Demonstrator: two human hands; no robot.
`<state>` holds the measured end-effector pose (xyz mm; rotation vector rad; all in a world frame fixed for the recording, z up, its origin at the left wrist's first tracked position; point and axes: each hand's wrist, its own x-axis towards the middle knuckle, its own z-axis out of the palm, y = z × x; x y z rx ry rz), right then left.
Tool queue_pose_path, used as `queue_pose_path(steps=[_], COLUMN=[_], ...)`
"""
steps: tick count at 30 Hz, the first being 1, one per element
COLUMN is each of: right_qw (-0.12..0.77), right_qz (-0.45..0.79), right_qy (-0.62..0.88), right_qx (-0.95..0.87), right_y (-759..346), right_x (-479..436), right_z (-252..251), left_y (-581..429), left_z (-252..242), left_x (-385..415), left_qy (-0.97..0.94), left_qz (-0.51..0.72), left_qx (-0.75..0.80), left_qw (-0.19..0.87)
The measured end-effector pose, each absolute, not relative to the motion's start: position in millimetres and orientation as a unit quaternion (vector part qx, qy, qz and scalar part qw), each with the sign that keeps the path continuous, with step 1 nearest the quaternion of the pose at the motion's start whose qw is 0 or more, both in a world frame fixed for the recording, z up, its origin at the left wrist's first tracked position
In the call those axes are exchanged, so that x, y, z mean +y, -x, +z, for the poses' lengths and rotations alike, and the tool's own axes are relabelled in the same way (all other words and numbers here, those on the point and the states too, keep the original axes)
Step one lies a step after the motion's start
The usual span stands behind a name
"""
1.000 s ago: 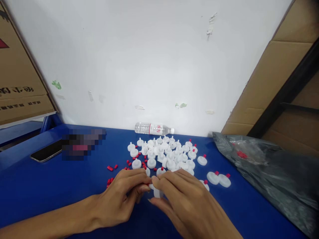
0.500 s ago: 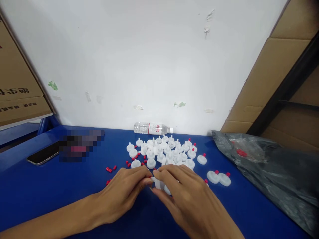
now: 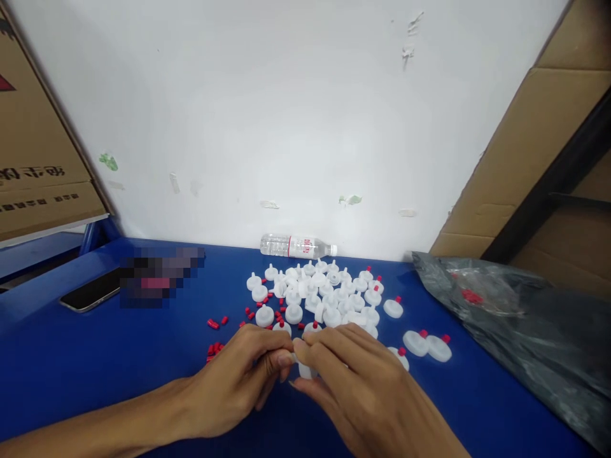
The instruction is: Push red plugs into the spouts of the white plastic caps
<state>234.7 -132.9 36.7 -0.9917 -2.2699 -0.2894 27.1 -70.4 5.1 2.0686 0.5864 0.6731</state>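
My left hand [image 3: 238, 381] and my right hand [image 3: 363, 388] meet fingertip to fingertip low over the blue table [image 3: 95, 356]. Both pinch one small white plastic disc piece [image 3: 305, 369] between them; only its lower edge shows under the fingers. Just beyond the hands lies a heap of several white disc pieces [image 3: 319, 292], some with red caps on their stems. Loose red caps [image 3: 214, 324] are scattered left of the heap. Two capped discs [image 3: 427, 345] lie apart to the right.
A clear water bottle [image 3: 298, 245] lies on its side against the white wall. A phone [image 3: 90, 292] rests at the far left. A dark plastic bag [image 3: 515, 331] fills the right side. Cardboard boxes [image 3: 38, 159] stand on both flanks.
The hands stay together on the white piece, the fingers shifting slightly. The view has swayed a little.
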Motion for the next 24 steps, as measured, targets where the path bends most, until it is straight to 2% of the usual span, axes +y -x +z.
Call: queue_pose_path(steps=[4,9,13,19,24], right_qw=[0.32,0.275,0.254,0.291,0.284], right_qz=[-0.074,-0.068,-0.051,-0.085,-0.111], right_qy=[0.395,0.424,0.464,0.536,0.57], right_qx=[-0.858,-0.86,-0.847,-0.788,-0.763], right_y=[-238.3,-244.6,-260.7,-305.5,-329.4], right_x=[-133.6,-134.9,-135.9,-137.7,-141.3], right_z=[37.2,37.9,42.9,48.1,44.2], left_y=[-27.3,-28.2,-27.4,-27.1,-27.1], left_z=[13.6,18.3,11.8,7.0,7.0], left_x=[-71.4,-73.7,-71.7,-68.6,-70.2], left_qy=[-0.859,-0.925,-0.954,-0.963,-0.967], left_qz=[0.257,0.244,0.202,0.151,0.125], left_qx=[0.222,0.203,0.186,0.198,0.205], left_qw=[0.384,0.21,0.123,0.102,0.084])
